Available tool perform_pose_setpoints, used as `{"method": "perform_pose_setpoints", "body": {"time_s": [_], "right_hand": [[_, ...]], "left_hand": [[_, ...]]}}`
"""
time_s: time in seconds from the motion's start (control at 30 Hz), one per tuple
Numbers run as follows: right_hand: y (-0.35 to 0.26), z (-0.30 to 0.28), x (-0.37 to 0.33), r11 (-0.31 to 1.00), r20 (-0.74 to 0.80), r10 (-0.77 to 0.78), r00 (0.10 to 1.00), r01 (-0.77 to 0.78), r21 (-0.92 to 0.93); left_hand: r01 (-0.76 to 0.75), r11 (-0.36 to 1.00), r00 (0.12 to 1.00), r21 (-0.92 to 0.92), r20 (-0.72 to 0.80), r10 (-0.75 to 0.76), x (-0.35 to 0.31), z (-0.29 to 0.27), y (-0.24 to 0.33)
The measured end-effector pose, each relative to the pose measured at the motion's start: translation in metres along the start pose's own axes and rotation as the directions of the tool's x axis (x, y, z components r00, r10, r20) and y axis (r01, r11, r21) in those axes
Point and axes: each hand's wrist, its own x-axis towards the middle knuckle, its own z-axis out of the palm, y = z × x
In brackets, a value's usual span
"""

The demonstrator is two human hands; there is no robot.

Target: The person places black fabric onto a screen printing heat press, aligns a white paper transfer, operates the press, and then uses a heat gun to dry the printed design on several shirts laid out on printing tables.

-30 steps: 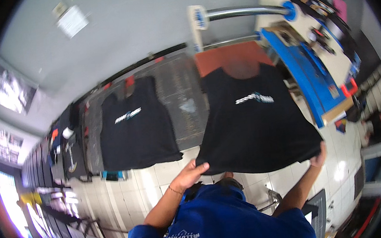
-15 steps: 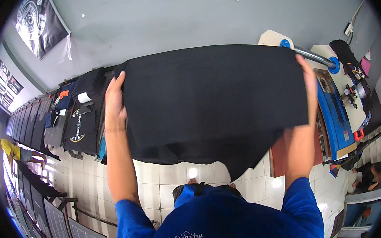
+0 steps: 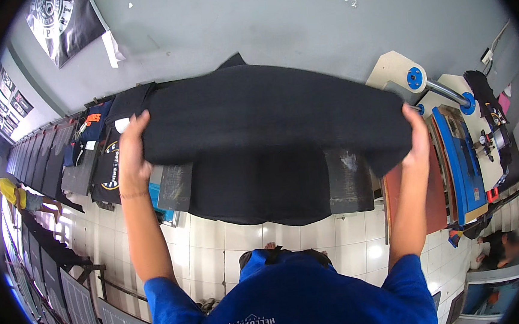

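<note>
Here the black garment (image 3: 274,110) is hanging in the air over the dark desk (image 3: 351,182), spanning beyond both its ends, with a corner drooping near its right end. The left hand (image 3: 131,150) is holding the side beyond the desk's left end, the right hand (image 3: 415,139) the side beyond its right; fingers on both are clamping the garment's edges, some tips hiding. Underneath, black cloth (image 3: 258,189) is lying over the desk, drooping at its front; whether the two are joining, I'm not able to tell.

Progress, then: that lower cloth is looking spread out already, so that part is seeming done. The garment isn't yet lying flat and neither hand is letting go, so the handling is looking midway.

Right of the desk, a red-brown board (image 3: 433,192) is sitting beside a blue press (image 3: 467,165); left of it, a printed dark shirt (image 3: 106,169) is lying; far left, a person in yellow (image 3: 10,192) is showing.
</note>
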Motion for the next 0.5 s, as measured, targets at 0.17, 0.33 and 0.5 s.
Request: {"method": "perform_pose_setpoints", "body": {"time_s": [0.17, 0.33, 0.5], "right_hand": [[0.11, -0.072, -0.037, 0.973, -0.078, 0.197, 0.977, -0.205, -0.106], [0.223, -0.156, -0.08, 0.918, -0.34, 0.298, 0.892, -0.365, -0.153], [0.282, -0.2, -0.121, 0.817, -0.399, 0.317, 0.861, -0.461, -0.346]], "left_hand": [[0.194, 0.927, 0.981, 0.32, -0.048, -0.189, -0.041, -0.08, -0.075], [0.341, 0.859, 0.94, 0.382, -0.118, -0.32, -0.062, -0.189, -0.197], [0.461, 0.761, 0.887, 0.456, -0.257, -0.384, -0.096, -0.248, -0.26]]}}
